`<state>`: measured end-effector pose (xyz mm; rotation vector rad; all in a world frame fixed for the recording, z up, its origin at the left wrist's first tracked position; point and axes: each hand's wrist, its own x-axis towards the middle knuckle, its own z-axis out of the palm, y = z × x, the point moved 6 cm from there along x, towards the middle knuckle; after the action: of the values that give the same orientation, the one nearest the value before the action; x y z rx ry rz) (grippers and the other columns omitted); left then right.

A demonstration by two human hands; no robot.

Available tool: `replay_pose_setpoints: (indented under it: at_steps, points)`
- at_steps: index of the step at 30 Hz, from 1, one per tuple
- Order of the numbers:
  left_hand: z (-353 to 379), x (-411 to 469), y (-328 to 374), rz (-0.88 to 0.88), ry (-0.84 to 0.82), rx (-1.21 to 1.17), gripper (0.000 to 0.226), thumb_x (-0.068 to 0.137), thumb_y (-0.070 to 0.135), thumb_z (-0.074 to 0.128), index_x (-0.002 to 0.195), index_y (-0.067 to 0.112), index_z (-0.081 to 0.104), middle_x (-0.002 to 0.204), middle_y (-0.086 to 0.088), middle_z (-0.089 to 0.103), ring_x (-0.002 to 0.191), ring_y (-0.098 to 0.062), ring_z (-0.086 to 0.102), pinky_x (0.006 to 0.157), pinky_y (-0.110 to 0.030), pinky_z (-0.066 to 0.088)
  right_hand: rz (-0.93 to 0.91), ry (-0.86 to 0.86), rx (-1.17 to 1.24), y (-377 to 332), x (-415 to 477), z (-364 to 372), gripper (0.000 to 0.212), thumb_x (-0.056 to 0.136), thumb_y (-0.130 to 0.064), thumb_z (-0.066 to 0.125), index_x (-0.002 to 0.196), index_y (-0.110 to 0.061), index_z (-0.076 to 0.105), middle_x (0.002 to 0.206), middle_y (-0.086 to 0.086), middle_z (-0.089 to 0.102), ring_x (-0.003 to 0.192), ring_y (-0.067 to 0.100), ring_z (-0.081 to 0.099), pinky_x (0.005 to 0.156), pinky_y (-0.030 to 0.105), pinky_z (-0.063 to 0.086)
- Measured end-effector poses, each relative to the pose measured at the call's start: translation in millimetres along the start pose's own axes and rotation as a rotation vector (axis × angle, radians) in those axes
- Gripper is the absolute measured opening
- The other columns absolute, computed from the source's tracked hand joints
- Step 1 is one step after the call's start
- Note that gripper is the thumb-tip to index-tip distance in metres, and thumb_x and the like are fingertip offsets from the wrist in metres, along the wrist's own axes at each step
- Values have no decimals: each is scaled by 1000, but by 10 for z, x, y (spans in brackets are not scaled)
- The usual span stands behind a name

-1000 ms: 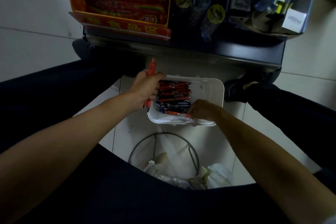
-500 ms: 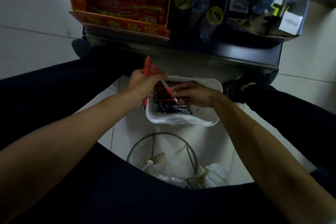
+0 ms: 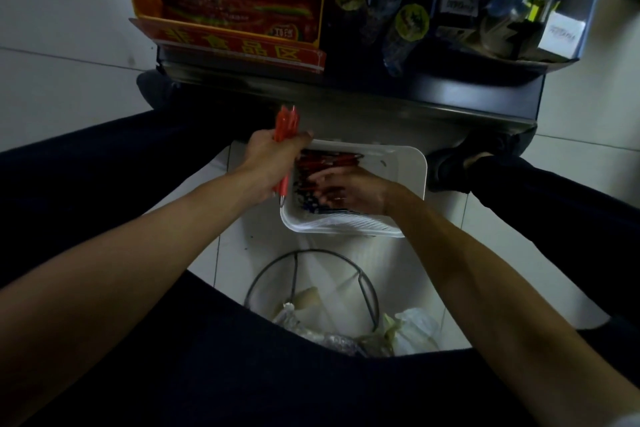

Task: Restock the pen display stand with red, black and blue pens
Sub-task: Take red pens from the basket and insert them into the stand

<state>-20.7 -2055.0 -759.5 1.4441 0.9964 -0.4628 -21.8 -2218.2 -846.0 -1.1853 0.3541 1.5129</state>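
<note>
A small bundle of red pens (image 3: 286,128) is gripped in the left hand (image 3: 273,163) and held nearly upright; the red barrels are seen standing out above the fist, and the tips poke out below it, just at the left rim of the white basket (image 3: 414,170); the loose pens (image 3: 305,180) are heaped inside that basket, lying roughly crosswise under the right hand (image 3: 353,191); red ones are gathered beyond its fingers, darker blue and black ones on their near side; the hand is blurred, and whether a pen is pinched cannot be told.
</note>
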Motion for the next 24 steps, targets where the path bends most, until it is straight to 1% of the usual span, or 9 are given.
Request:
replay_pose_setpoints:
  at_steps: [4, 6, 9, 12, 14, 16, 19, 22, 24]
  points:
    - [85, -8, -52, -88, -89, -123, 25, 98, 26, 62, 85, 4, 61, 72, -14, 70, 68, -24, 72, 65, -32, 62, -66, 625, -444, 178, 9, -555, 8, 86, -5, 67, 92, -2, 73, 83, 9, 66, 69, 15, 60, 69, 21, 50]
    - [112, -23, -84, -116, -130, -144, 30, 100, 27, 58, 86, 0, 61, 73, -17, 71, 67, -27, 74, 64, -35, 63, 25, 748, -606, 293, 17, -720, 17, 89, -13, 64, 102, -7, 72, 98, 11, 71, 85, 24, 65, 81, 30, 54]
    - [87, -23, -80, -75, -112, -51, 28, 101, 28, 57, 88, 5, 64, 61, -6, 63, 51, -17, 63, 50, -28, 54, 76, 745, -538, 359, 9, -775, 37, 93, -15, 63, 129, -7, 59, 126, 16, 64, 113, 33, 62, 102, 41, 50]
    - [56, 5, -57, -58, -69, -38, 23, 100, 28, 58, 90, 8, 63, 50, 4, 46, 41, -10, 40, 41, -24, 34, 65, 657, -493, 314, -3, -734, 48, 94, -1, 58, 141, -6, 50, 133, 16, 58, 125, 29, 55, 106, 34, 44]
    - [48, 8, -43, -76, -65, -37, 23, 100, 29, 58, 90, 9, 63, 46, 6, 43, 39, -9, 36, 39, -23, 30, 49, 634, -446, 301, 51, -731, 46, 91, 5, 58, 136, -7, 55, 119, 11, 61, 115, 24, 59, 107, 34, 45]
    - [47, 8, -48, -91, -67, -31, 24, 100, 29, 58, 87, 10, 63, 46, 6, 42, 38, -9, 36, 39, -24, 29, 20, 669, -401, 327, 123, -767, 38, 86, 8, 62, 120, -10, 65, 114, 12, 66, 111, 29, 63, 106, 39, 48]
    - [49, 20, -73, -104, -70, -21, 24, 100, 29, 58, 84, 11, 62, 46, 5, 41, 38, -9, 35, 39, -24, 28, 2, 723, -583, 274, 153, -764, 24, 89, -9, 67, 113, -8, 71, 117, 11, 69, 112, 29, 63, 95, 24, 45]
    - [50, 32, -92, -111, -69, -23, 24, 100, 29, 59, 83, 12, 61, 46, 5, 41, 38, -9, 34, 38, -23, 27, -30, 758, -626, 199, 115, -721, 27, 86, -28, 74, 106, -12, 75, 113, 7, 72, 107, 26, 66, 99, 32, 49]
    - [51, 34, -90, -111, -69, -26, 25, 100, 29, 59, 82, 12, 60, 47, 4, 40, 38, -10, 34, 38, -24, 26, -28, 748, -655, 191, 144, -725, 26, 84, -31, 76, 103, -13, 77, 110, 7, 74, 104, 26, 67, 98, 35, 52]
